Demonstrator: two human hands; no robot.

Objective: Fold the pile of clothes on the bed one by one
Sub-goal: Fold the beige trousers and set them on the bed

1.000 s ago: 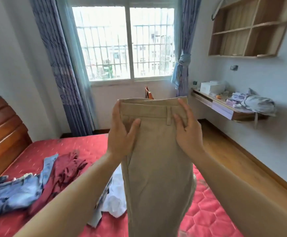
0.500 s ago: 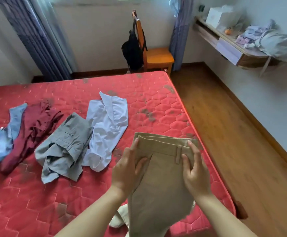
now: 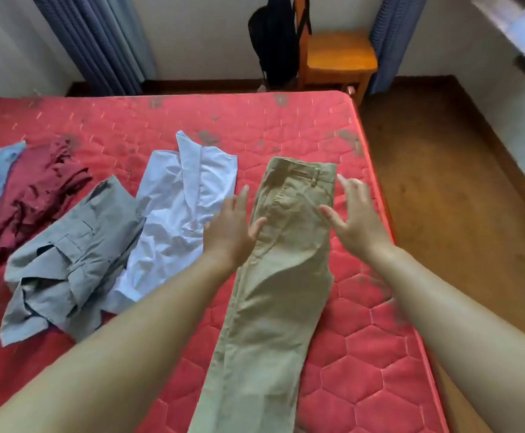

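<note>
The left hand [image 3: 233, 228] and right hand [image 3: 359, 221] are held with fingers spread and relaxed, one on each side of the waist of the khaki cotton trousers [image 3: 280, 292]. The trousers lie lengthwise on the red quilted bed [image 3: 367, 342], their leg ends cut off below. The right fingertips are blurred, so contact is unclear.

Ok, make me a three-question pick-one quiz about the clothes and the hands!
1. On the red mattress, where do the tan trousers lie from the white shirt? A. left B. right C. underneath
2. What colour is the piece between the white shirt and the dark red garment? A. grey B. yellow C. black
3. The left hand and right hand are: A. gripping trousers B. open, fingers straight C. fists
1 B: trousers are nearer the right edge. 2 A: the grey garment touches the shirt. 3 B: both hold nothing.
</note>
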